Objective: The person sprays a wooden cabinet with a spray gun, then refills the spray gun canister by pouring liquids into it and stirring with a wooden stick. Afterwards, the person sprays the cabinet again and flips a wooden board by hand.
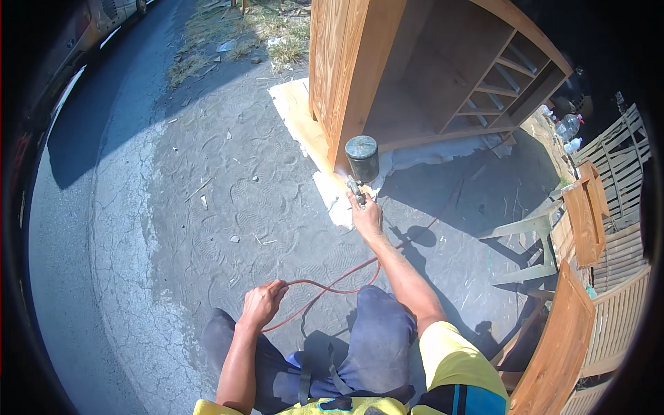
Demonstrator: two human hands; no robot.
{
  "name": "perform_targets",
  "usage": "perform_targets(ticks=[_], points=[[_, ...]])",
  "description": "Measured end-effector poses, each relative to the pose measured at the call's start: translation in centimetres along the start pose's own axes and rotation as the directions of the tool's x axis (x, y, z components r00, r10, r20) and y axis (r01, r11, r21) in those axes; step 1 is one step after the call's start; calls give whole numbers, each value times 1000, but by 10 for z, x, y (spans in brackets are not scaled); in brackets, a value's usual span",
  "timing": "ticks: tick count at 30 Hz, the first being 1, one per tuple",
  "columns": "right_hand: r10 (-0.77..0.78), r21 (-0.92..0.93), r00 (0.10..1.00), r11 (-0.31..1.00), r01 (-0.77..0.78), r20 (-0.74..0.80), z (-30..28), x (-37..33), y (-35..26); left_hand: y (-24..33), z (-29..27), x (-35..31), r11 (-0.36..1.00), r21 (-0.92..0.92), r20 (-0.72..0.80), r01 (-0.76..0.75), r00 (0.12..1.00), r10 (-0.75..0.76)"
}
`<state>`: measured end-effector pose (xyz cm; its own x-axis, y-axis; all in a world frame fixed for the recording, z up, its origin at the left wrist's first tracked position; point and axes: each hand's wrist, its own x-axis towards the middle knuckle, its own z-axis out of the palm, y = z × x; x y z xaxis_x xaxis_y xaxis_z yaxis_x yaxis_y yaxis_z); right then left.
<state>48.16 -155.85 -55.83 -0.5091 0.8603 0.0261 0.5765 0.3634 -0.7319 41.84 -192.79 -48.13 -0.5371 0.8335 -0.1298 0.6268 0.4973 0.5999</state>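
A spray gun (pixel 362 159) with a dark, stained paint cup on top is gripped in my right hand (pixel 366 211), my arm stretched forward. The gun is close to the lower corner of a large wooden cabinet (pixel 339 83), whose open front shows a dark inside and slatted shelves. My left hand (pixel 263 303) is closed around a thin red air hose (pixel 311 282), above my left knee. The hose loops and crosses itself between my legs, then runs off behind my right forearm. Whether the gun touches the cabinet I cannot tell.
Pale sheets (pixel 335 200) lie under the cabinet on dusty ground. To the right are a plastic stool (pixel 519 228) on its side, curved wooden panels (pixel 553 339), a slatted bamboo piece (pixel 615 145) and plastic bottles (pixel 568 128). A road (pixel 124 228) with a parked vehicle (pixel 69 41) runs along the left.
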Motion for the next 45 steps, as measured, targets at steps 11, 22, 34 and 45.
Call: perform_targets(ticks=[11,22,34,45], points=[[-289,-36,939,957,287,-186,-159,-31,-214,-16,-6,5,991,-67,-72,-113,991,108],[-470,-177,729,878,444,-497,-264,-15,-366,1,0,28,950,-181,-163,-253,961,225],[-413,-128,761,904,407,-501,-214,-11,-336,-20,-23,19,972,-192,-379,-137,924,56],[-116,54,952,989,137,-284,-38,-25,-142,-20,-33,-1,996,-89,-410,-5,911,-32]])
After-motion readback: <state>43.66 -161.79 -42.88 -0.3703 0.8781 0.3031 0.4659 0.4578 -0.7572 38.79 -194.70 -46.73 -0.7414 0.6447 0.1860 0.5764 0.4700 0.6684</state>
